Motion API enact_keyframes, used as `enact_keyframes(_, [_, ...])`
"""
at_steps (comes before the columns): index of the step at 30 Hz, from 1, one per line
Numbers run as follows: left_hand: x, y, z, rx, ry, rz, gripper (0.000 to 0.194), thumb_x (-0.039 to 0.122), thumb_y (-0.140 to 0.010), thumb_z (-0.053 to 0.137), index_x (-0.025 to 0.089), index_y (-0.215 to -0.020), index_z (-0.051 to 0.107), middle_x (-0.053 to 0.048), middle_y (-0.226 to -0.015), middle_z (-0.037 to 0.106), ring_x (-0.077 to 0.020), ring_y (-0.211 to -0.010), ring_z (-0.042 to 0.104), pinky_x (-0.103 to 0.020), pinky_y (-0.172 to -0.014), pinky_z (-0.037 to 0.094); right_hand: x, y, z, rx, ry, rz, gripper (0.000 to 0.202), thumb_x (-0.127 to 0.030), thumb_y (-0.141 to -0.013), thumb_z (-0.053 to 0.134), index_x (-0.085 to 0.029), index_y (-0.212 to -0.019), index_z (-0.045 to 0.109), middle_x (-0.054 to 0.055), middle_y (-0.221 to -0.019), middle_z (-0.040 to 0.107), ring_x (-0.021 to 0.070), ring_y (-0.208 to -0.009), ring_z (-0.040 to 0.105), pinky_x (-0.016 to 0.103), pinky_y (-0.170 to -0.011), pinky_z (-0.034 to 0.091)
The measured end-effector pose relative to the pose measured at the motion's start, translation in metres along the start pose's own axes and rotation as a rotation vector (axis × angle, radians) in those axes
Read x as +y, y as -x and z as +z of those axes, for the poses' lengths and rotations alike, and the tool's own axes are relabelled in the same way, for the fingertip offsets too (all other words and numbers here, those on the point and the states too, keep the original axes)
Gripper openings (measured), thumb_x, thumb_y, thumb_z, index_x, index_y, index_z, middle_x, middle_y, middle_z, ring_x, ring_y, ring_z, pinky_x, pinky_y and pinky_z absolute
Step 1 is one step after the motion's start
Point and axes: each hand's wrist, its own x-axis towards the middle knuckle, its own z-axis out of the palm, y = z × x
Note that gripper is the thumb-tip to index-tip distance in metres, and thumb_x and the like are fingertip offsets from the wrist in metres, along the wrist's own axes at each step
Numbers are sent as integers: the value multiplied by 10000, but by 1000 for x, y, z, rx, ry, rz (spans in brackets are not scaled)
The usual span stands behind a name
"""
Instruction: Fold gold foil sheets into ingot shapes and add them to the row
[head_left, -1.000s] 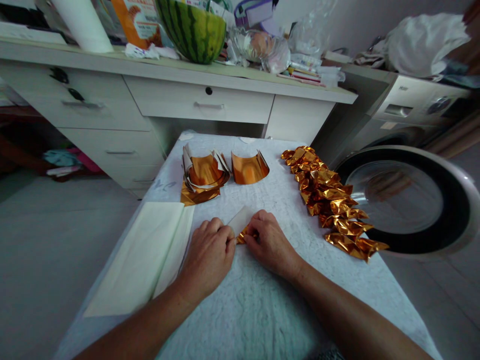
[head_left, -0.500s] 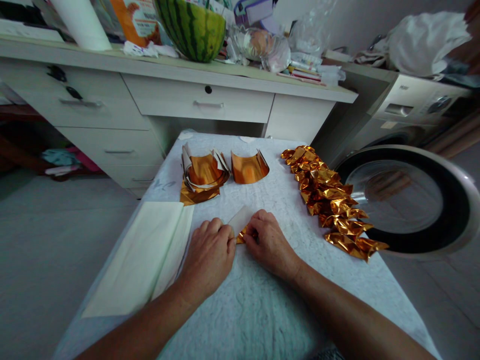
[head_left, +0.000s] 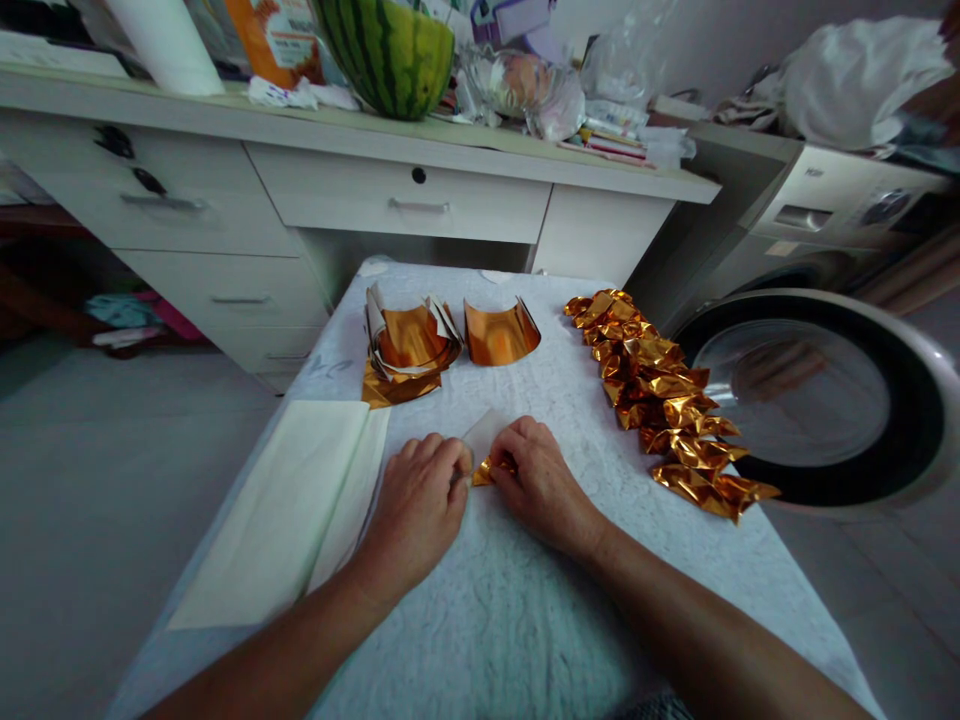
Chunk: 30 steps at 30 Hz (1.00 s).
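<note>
My left hand (head_left: 426, 505) is closed, its thumb and curled fingers pinching the left end of a small gold foil wrapper (head_left: 482, 474). At the wrapper's right end my right hand (head_left: 541, 487) is closed too, its fingers bunched on the foil. Between the hands only a short strip of gold shows; what the wrapper encloses is hidden. A translucent white sheet (head_left: 485, 428) sticks out behind it. Left of my left hand lie folded pale paper sheets (head_left: 277, 500). Beyond the hands are a curled stack of gold foil sheets (head_left: 409, 340) and a separate curved foil sheet (head_left: 501, 336).
Several twisted gold foil pieces (head_left: 660, 385) form a row along the right of the cloth-covered table (head_left: 480, 620). An open washing-machine door (head_left: 915, 400) stands beside the table's right edge. Behind, a white drawer desk (head_left: 397, 190) carries a cut watermelon (head_left: 390, 60).
Both hands stay at the wrapper with only slight finger movement; the left thumb and forefinger shift a little. The whole view has moved slightly.
</note>
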Motion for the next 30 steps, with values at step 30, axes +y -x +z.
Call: enact_keyframes(30, [-7, -4, 2, -69, 57, -33, 118, 163, -860, 569, 233, -863, 664, -29, -935, 622, -237, -953, 532, -371, -853, 399, -7, -1, 3, -68, 163, 45, 79, -242, -852, 629, -191, -910, 617, 61, -967, 530, 226, -928, 456, 370, -840, 363])
